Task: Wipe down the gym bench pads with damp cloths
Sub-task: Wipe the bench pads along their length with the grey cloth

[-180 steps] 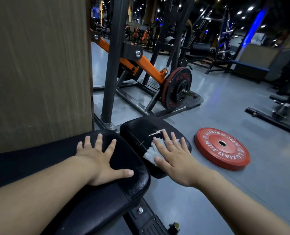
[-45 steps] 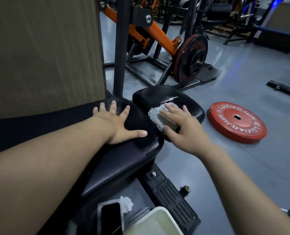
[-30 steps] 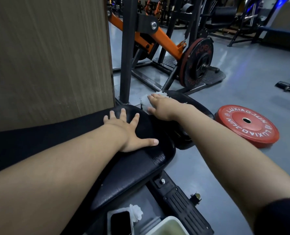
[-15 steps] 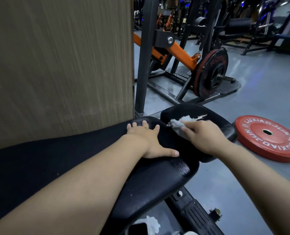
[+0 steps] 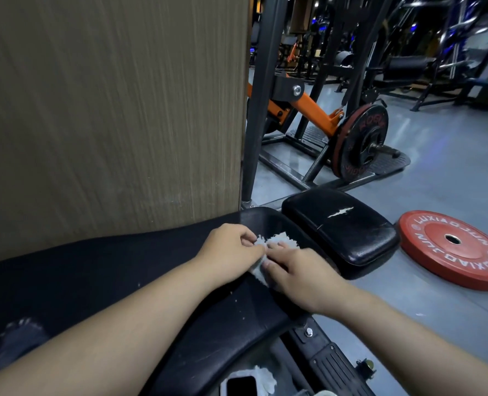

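Note:
A long black back pad runs from the left edge to the centre. Beyond its end sits a smaller black seat pad with a white tear in its cover. A white cloth lies at the end of the back pad, between my hands. My left hand pinches the cloth's left edge with curled fingers. My right hand grips its right side, thumb pressed on the cloth. Part of the cloth is hidden under both hands.
A wood-grain panel stands just behind the bench. A red weight plate lies on the grey floor at right. An orange-armed machine with a loaded plate stands behind the seat pad. A phone and white rag lie below the bench.
My right hand has carried the cloth off the seat pad onto the end of the back pad. My left hand has lifted from lying flat and taken hold of the cloth.

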`<state>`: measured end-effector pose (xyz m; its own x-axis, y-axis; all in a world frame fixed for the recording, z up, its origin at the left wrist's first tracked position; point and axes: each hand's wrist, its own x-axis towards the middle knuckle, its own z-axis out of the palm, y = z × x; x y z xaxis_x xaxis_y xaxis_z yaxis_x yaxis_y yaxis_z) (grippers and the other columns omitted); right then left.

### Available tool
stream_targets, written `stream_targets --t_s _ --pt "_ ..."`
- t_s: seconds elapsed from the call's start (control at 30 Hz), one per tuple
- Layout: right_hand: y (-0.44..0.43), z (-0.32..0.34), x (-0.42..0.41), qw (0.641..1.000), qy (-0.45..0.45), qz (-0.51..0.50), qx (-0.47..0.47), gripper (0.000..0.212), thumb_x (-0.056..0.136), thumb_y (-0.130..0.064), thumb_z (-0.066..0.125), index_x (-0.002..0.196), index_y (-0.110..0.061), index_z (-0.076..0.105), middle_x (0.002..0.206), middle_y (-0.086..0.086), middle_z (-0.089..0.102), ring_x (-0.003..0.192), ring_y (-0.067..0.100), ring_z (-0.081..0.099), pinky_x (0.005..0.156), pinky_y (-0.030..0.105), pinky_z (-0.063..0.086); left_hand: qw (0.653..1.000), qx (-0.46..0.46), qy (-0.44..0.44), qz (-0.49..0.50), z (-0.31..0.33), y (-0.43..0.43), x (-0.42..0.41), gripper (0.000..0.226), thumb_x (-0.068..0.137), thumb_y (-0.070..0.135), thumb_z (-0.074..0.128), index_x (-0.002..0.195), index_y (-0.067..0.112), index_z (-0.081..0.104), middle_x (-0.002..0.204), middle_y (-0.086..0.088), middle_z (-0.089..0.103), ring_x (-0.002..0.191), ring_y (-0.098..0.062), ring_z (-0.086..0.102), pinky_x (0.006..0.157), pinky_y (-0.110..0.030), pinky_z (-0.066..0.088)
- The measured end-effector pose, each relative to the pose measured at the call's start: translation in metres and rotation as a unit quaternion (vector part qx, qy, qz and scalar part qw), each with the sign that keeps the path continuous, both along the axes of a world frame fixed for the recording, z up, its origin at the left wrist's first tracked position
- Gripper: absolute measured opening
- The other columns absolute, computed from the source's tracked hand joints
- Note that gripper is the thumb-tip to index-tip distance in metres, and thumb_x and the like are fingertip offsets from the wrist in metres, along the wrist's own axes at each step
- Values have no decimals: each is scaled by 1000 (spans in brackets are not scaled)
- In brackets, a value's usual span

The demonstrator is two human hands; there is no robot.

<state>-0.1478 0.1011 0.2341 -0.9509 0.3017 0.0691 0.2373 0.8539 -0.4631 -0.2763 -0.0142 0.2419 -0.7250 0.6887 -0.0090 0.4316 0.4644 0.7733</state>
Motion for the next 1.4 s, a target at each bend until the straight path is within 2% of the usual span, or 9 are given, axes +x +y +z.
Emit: stream_targets --t_s 0.07,0.3,0.7,0.87,0.97,1.07,1.13,1.27,1.4 --pt "-3 6 -1 999 -34 2 -19 27 98 -21 40 107 -14 65 118 8 65 119 19 52 101 36 40 1000 -8 -9 -10 0 -2 -3 23 78 38 78 98 29 71 86 11 71 83 -3 64 67 -16 43" --pt "34 36 -5 996 -57 17 59 29 93 -19 56 118 -25 70 105 -6 74 94 8 66 85 24 50 993 -90 41 -60 5 4 -11 43 78 23 79 118 22 66 88 11 65 87 -9 63 78 -23 50" --pt "44 26 2 983 -91 21 159 46 78 -58 71 120 -41 66 123 -27 62 110 7 46 91 28 48 998 -30 10 -55 18 -21 -44 10 76 13 80 79 19 72 75 3 68 65 -9 57 63 -23 46" --pt "38 20 -4 999 -33 -1 33 75 70 -56 79 137 -37 53 149 -19 43 140 5 29 114 25 27 988 25 -100 -115 33 -30 -39 10 84 -3 70 88 4 65 57 -1 60 47 -7 43 49 -19 35" --pt "28 19 -13 997 -5 24 -72 39 74 -41 83 110 -28 72 143 -13 52 141 2 31 118 29 26 979 44 -130 -149 44 -28 -35 12 85 -5 68 87 6 63 64 -6 57 60 -15 47 54 -22 36" --pt "19 28 -11 975 31 31 -219 20 81 -22 80 82 -6 69 96 -2 73 99 8 64 87 36 52 980 64 -126 -141 59 -26 -34 13 87 -2 65 84 11 62 60 2 57 57 -11 51 51 -20 38" --pt "16 41 -4 940 50 24 -335 25 83 -20 78 82 0 62 72 10 61 66 21 54 57 28 44 980 98 -128 -117 71 -23 -38 17 88 -2 63 80 13 61 59 5 57 53 -7 51 49 -20 38" --pt "4 58 6 882 46 -20 -469 24 88 -10 71 106 2 60 76 11 67 55 17 58 46 21 44 991 88 -66 -70 79 -6 -51 10 89 2 62 87 12 63 75 -9 58 61 -18 51 49 -25 40" --pt "1 44 8 894 -5 -126 -431 25 91 -13 68 110 -4 56 69 10 66 45 14 53 38 21 39 992 -35 102 -72 54 28 -55 9 89 12 66 95 19 66 88 5 61 84 -16 59 65 -22 44"
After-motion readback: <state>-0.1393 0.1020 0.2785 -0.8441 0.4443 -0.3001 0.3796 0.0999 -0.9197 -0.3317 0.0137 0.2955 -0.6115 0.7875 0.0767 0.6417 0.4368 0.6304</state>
